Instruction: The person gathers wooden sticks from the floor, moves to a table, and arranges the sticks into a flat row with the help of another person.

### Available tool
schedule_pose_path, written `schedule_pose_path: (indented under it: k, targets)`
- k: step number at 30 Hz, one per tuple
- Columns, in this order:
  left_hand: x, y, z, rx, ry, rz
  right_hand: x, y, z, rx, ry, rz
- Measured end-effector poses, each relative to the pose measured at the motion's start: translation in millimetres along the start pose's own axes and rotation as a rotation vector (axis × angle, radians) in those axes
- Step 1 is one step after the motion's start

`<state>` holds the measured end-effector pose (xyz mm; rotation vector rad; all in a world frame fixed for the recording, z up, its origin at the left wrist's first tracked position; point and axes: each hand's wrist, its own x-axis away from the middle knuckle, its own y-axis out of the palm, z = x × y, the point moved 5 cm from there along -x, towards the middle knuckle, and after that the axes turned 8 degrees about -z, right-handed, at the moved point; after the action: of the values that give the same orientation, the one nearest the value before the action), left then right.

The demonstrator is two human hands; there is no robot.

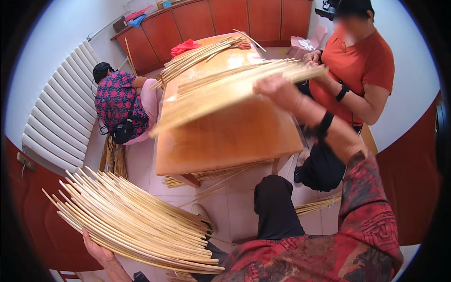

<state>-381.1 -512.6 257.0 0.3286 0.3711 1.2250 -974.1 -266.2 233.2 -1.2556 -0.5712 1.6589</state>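
My left hand [96, 249] grips the outer side of a broad fan of curved pale canes [136, 216] at the lower left, which rests by my leg. My right hand [275, 89] is raised over the table, against a motion-smeared span of pale canes [211, 98]; its fingers are too blurred to make out their grip. More loose canes [188, 66] lie on the far part of the orange-brown wooden table [225, 155], near a pair of scissors [240, 46] and a red cloth [183, 47].
A co-worker in red [357, 70] stands right of the table. Another in patterned top [117, 98] crouches at its left, beside a white radiator [56, 103]. Cane bundles [317, 204] lie on the floor. Cabinets [225, 19] and a pink chair [312, 40] are behind; doors flank both sides.
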Motion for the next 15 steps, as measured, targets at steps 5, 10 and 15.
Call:
schedule_pose_path:
  k: [5,10,15]
  targets:
    - [1.2,11.0,7.2,0.015,-0.083,0.036,100.4,57.3,-66.1,-0.328,0.152,-0.133]
    - [4.4,10.9,11.7,-0.031,-0.094,0.092,106.2,51.4,-67.5,-0.454,0.154,-0.261]
    - [8.3,11.2,15.2,-0.024,-0.101,0.105,92.4,61.0,-62.3,-0.639,0.290,-0.554]
